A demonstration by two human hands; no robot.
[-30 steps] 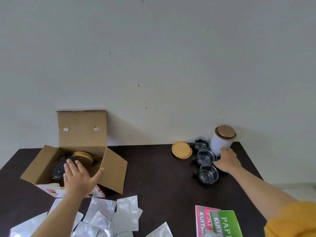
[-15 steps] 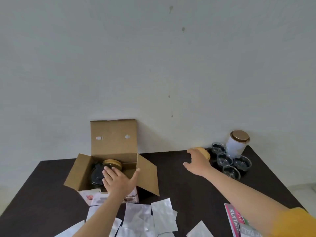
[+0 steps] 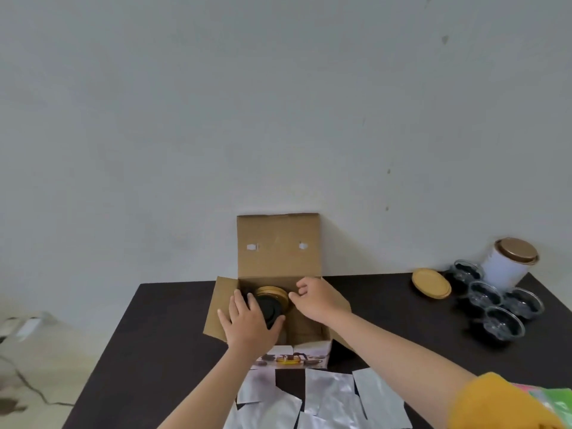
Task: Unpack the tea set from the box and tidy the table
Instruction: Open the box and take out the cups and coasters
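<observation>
The open cardboard box (image 3: 278, 246) stands at the back of the dark table (image 3: 173, 320), its lid flap upright against the wall. Inside lie a black round pot (image 3: 270, 307) and a stack of wooden discs (image 3: 272, 291) behind it. My left hand (image 3: 247, 326) lies over the pot's left side, thumb hooked round its near edge. My right hand (image 3: 315, 300) reaches in from the right, its curled fingertips pinching the rim of the wooden discs. The box's lower contents are hidden.
At the back right stand several glass cups (image 3: 484, 297), a white canister with a gold lid (image 3: 507, 267) and another wooden disc stack (image 3: 431, 283). Silver foil pouches (image 3: 328, 397) and a printed leaflet (image 3: 291, 359) lie in front of the box. Coloured booklets (image 3: 557, 400) sit front right.
My right hand has left the cups and crossed left into the box onto the wooden discs. My left hand has moved from the box's front onto the black pot. The view has swung left.
</observation>
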